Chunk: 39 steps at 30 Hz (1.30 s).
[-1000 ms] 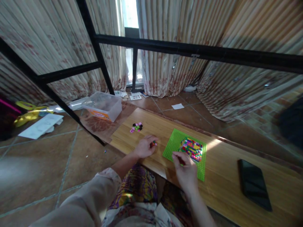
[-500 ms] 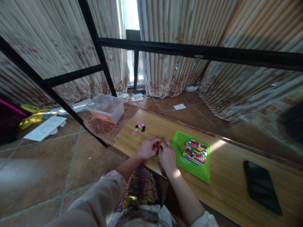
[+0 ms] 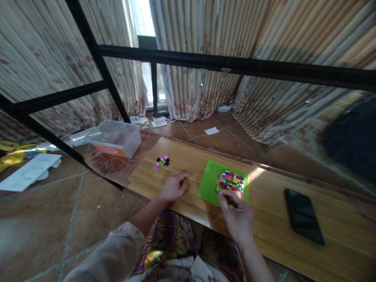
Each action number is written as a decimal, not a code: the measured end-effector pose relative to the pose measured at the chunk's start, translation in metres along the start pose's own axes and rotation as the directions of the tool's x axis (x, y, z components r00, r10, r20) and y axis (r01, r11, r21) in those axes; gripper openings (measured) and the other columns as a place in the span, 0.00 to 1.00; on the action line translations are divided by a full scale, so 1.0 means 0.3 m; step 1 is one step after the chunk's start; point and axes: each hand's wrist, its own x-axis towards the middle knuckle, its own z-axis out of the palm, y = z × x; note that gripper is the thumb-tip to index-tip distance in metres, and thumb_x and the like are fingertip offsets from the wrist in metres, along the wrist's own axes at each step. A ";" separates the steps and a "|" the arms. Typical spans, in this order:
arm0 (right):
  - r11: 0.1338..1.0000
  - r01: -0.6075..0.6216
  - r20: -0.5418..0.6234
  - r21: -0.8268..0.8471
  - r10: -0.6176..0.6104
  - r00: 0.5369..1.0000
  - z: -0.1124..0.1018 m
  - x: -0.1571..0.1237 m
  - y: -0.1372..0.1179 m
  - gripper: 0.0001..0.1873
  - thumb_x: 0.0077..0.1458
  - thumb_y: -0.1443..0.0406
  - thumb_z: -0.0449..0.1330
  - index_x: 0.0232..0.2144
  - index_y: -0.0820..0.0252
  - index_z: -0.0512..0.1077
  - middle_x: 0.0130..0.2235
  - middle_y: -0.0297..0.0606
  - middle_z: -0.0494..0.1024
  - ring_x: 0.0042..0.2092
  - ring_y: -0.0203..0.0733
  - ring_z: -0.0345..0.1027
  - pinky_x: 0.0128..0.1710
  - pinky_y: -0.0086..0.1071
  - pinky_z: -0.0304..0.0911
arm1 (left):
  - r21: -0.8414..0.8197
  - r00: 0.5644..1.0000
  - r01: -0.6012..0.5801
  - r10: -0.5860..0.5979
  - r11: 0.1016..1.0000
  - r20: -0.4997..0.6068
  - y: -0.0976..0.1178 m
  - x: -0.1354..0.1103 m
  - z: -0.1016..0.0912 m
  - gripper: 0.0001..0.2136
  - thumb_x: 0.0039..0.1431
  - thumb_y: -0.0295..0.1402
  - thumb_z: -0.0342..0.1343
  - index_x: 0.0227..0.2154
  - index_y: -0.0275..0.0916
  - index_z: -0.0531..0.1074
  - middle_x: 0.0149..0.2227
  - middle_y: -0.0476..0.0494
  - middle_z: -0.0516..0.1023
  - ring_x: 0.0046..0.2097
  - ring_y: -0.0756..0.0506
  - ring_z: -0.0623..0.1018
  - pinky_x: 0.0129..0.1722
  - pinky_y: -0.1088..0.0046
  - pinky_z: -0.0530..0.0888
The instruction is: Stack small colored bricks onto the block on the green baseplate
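My left hand (image 3: 174, 187) rests on the wooden table, its fingers curled round small toy bricks (image 3: 185, 179), of which bits of red and green show at the fingertips. My right hand (image 3: 239, 213) is over the near edge of the green baseplate (image 3: 208, 181), thumb and fingers pinched on a tiny purplish brick (image 3: 221, 193). Just beyond those fingers, a block built of many coloured bricks (image 3: 232, 180) stands on the baseplate. My right hand hides its near side. Loose pink, black and lime bricks (image 3: 163, 161) lie in a small pile beyond my left hand.
A black phone (image 3: 304, 215) lies on the table (image 3: 270, 219) at the right. On the floor to the left are a clear plastic box (image 3: 133, 141) and a white foam piece (image 3: 29, 172). A black metal frame (image 3: 188, 58) crosses before the curtains.
My right hand has left my left hand and moved right to the brick block, with a small brick in its fingers. My left hand stays near its place. The view has shifted right.
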 end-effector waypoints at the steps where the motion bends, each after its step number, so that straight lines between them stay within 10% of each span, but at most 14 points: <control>1: 1.000 -0.031 -0.027 0.003 0.031 0.999 -0.028 0.006 0.019 0.12 0.51 0.57 0.60 0.33 0.57 0.76 0.33 0.37 0.80 0.32 0.41 0.73 0.34 0.33 0.66 | 0.002 1.000 0.001 -0.001 1.000 0.001 0.000 0.000 -0.001 0.17 0.52 0.22 0.50 0.43 0.41 0.73 0.44 0.44 0.76 0.45 0.46 0.75 0.47 0.69 0.73; 15: 0.974 -0.036 -0.137 -0.224 0.005 0.991 -0.133 0.147 0.130 0.18 0.54 0.51 0.57 0.35 0.57 0.78 0.36 0.40 0.80 0.35 0.43 0.72 0.37 0.35 0.64 | 0.030 1.000 0.014 -0.014 0.999 -0.001 0.006 0.004 -0.008 0.16 0.52 0.21 0.50 0.42 0.40 0.73 0.44 0.43 0.76 0.46 0.46 0.75 0.48 0.68 0.73; 29: 0.907 -0.252 -0.133 0.336 0.311 0.941 -0.089 0.211 0.210 0.18 0.37 0.56 0.69 0.31 0.61 0.79 0.31 0.39 0.78 0.34 0.43 0.70 0.35 0.37 0.64 | 0.025 1.000 0.012 -0.011 1.000 -0.008 0.004 0.005 -0.006 0.15 0.53 0.22 0.50 0.42 0.41 0.73 0.44 0.43 0.76 0.45 0.46 0.76 0.47 0.68 0.74; 39: 0.878 -0.252 -0.104 0.406 0.318 0.942 -0.097 0.229 0.197 0.14 0.33 0.59 0.70 0.25 0.60 0.79 0.31 0.40 0.80 0.36 0.45 0.72 0.36 0.38 0.66 | 0.036 1.000 -0.001 0.001 0.999 -0.012 -0.001 0.004 -0.003 0.15 0.53 0.23 0.50 0.42 0.41 0.73 0.44 0.43 0.76 0.47 0.45 0.75 0.49 0.66 0.73</control>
